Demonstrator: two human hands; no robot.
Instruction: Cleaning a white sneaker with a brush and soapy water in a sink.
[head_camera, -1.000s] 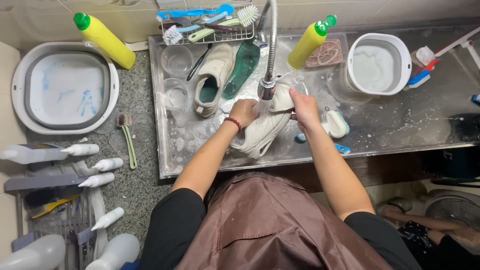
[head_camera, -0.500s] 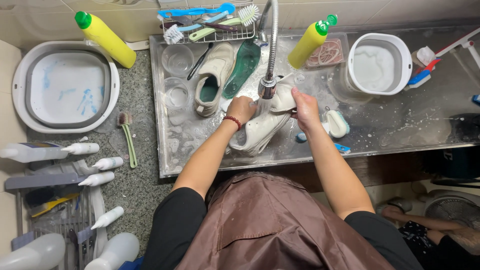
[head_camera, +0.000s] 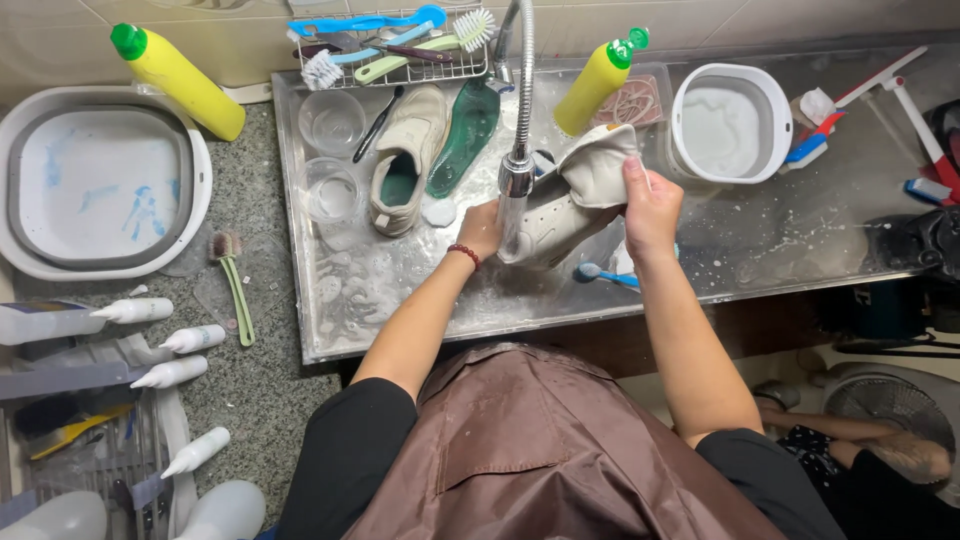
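Observation:
Both my hands hold a beige sneaker (head_camera: 575, 195) tilted under the metal faucet (head_camera: 520, 150) over the steel sink tray (head_camera: 760, 240). My left hand (head_camera: 483, 228) grips its lower toe end beside the faucet head. My right hand (head_camera: 650, 205) clasps the raised heel end. A second beige sneaker (head_camera: 405, 160) lies upright in the sink to the left, with a green insole (head_camera: 463, 135) beside it. A blue-handled brush (head_camera: 605, 273) lies just below the held shoe.
Two yellow bottles with green caps (head_camera: 175, 75) (head_camera: 597, 85), a wire rack of brushes (head_camera: 385, 45), two clear cups (head_camera: 332, 122), a white bucket (head_camera: 732, 125), a grey-white basin (head_camera: 100, 180), a green brush (head_camera: 232, 285), white squeeze bottles (head_camera: 170, 345). A fan (head_camera: 890, 400) stands lower right.
The sneaker has been lifted and turned, its heel end raised toward the upper right. My right hand moved up and right with it; my left hand stays by the faucet.

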